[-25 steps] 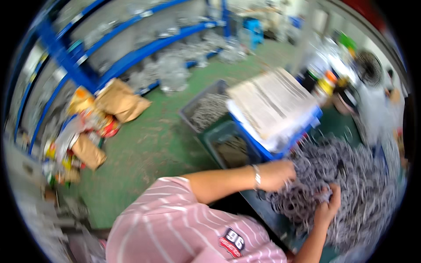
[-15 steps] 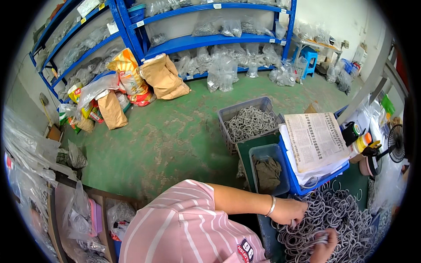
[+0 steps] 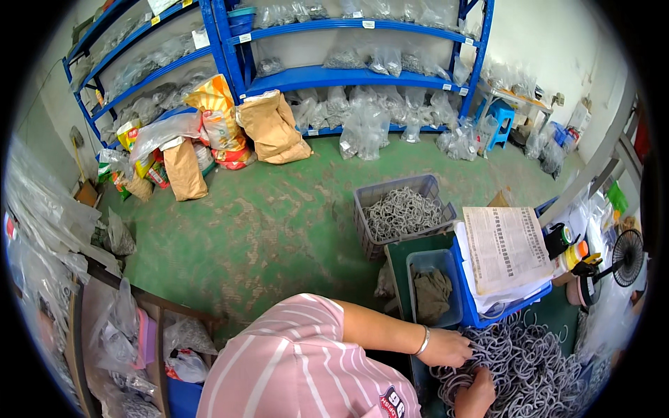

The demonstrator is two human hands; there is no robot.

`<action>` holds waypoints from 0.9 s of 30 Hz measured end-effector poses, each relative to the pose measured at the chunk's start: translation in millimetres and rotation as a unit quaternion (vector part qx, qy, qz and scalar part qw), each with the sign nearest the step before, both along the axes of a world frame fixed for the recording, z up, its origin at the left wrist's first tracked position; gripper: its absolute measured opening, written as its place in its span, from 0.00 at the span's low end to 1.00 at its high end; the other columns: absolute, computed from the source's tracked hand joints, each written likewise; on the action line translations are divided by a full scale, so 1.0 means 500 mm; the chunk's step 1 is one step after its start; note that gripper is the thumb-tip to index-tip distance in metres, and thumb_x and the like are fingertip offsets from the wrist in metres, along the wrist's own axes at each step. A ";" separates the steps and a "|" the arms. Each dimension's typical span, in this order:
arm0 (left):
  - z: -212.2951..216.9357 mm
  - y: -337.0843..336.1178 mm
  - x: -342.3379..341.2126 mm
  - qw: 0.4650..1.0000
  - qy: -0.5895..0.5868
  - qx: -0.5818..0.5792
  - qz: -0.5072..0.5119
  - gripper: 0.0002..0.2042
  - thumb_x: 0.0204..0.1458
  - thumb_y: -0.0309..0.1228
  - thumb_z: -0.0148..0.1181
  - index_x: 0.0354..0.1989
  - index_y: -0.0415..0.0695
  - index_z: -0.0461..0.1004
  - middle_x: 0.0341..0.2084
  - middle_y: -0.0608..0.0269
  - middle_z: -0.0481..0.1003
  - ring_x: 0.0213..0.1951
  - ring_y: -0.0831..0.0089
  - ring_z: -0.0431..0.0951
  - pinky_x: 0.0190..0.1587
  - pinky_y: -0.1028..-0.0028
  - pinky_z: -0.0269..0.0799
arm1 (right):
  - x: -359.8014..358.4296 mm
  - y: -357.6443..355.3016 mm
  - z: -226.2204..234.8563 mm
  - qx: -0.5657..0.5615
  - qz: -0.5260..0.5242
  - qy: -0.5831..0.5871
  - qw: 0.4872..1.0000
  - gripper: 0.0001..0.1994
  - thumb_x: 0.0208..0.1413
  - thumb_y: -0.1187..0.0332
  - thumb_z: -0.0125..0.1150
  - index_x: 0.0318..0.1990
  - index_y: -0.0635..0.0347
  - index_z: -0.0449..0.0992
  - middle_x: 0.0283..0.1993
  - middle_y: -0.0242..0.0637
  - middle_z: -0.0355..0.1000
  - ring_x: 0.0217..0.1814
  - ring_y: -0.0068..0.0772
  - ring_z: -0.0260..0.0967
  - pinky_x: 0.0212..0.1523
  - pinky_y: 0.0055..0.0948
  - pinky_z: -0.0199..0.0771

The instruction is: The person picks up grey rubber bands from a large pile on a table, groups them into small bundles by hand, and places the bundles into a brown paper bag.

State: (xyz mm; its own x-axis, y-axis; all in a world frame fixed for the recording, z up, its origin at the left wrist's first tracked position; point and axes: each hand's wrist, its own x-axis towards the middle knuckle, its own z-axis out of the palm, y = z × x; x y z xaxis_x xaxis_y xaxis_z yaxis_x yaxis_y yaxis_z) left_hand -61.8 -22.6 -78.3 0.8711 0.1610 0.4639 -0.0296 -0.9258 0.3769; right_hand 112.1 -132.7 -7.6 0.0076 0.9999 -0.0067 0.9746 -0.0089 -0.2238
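A large heap of grey, open-ended rings [image 3: 533, 369] covers the lower right of the green table. My left hand [image 3: 447, 347], with a silver bangle at the wrist, reaches over the heap's left edge. Its fingers are bent down and closed; whatever they hold is hidden beneath them. Just below and to the right, my right hand [image 3: 476, 396] is closed on a few of the grey rings, partly covered by its own fingers. The two hands are close together, fingertips toward each other.
A grey crate [image 3: 369, 237] full of similar rings stands beyond the table. Beside the heap are a clear blue bin [image 3: 456, 279] with a dark cloth [image 3: 432, 296], and a blue tray [image 3: 481, 322] of papers under a newspaper [image 3: 507, 251]. A small black fan [image 3: 627, 258] stands at right.
My right hand, which held a small bunch of rings over the heap, has moved left, close to my left hand. The left has shifted slightly left and down. The view has tilted a little.
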 end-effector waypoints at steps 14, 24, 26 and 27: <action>0.051 0.018 0.024 0.983 0.130 0.124 -0.024 0.10 0.47 0.33 0.53 0.26 0.39 0.76 0.35 0.51 0.70 0.40 0.56 0.72 0.40 0.62 0.69 | 0.013 0.033 0.031 -0.086 0.035 -0.020 0.995 0.15 0.48 0.69 0.54 0.43 0.63 0.76 0.35 0.59 0.73 0.37 0.62 0.71 0.38 0.51 0.71; 0.045 -0.010 0.049 0.984 -0.093 -0.153 0.015 0.06 0.42 0.25 0.58 0.27 0.39 0.68 0.31 0.52 0.65 0.34 0.54 0.71 0.36 0.62 0.68 | 0.039 0.013 0.016 0.024 0.054 0.183 0.981 0.14 0.47 0.81 0.48 0.43 0.69 0.74 0.35 0.49 0.73 0.34 0.41 0.71 0.34 0.33 0.73; 0.018 -0.013 0.096 0.961 -0.191 -0.197 -0.019 0.05 0.39 0.18 0.59 0.25 0.39 0.70 0.31 0.53 0.65 0.32 0.54 0.71 0.34 0.63 0.69 | 0.098 0.013 -0.014 0.017 -0.021 0.263 0.964 0.15 0.49 0.81 0.47 0.46 0.67 0.71 0.36 0.41 0.72 0.32 0.28 0.67 0.33 0.26 0.70; 0.031 -0.025 0.111 0.940 -0.189 -0.284 -0.032 0.07 0.40 0.20 0.61 0.26 0.39 0.68 0.31 0.54 0.65 0.33 0.55 0.70 0.37 0.63 0.68 | 0.155 0.004 -0.042 0.039 -0.014 0.410 0.911 0.16 0.49 0.81 0.46 0.47 0.65 0.68 0.39 0.37 0.71 0.33 0.24 0.64 0.32 0.22 0.67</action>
